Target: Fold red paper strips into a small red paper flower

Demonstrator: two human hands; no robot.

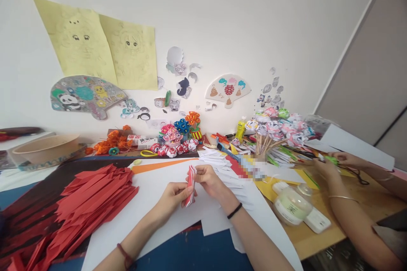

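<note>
Between my two hands, above a large white sheet (pixel 152 216), is a folded red-and-white paper strip (pixel 190 184), held nearly upright. My left hand (pixel 178 194) pinches its lower part between thumb and fingers. Near its top, my right hand (pixel 206 180) grips the other edge. A big pile of folded red paper strips (pixel 98 199) lies to the left. Folded white paper strips (pixel 233 186) are stacked just right of my right hand. Several red-and-white paper roses (pixel 171 150) sit beyond the sheet.
On the right a co-worker's hands (pixel 330 165) handle a small green piece. A plastic jar (pixel 291 205) stands on the wooden table (pixel 311 241). A bunch of paper flowers (pixel 273 129) rises behind it. A beige basin (pixel 47 148) is at far left; orange flowers (pixel 114 142) lie near the wall.
</note>
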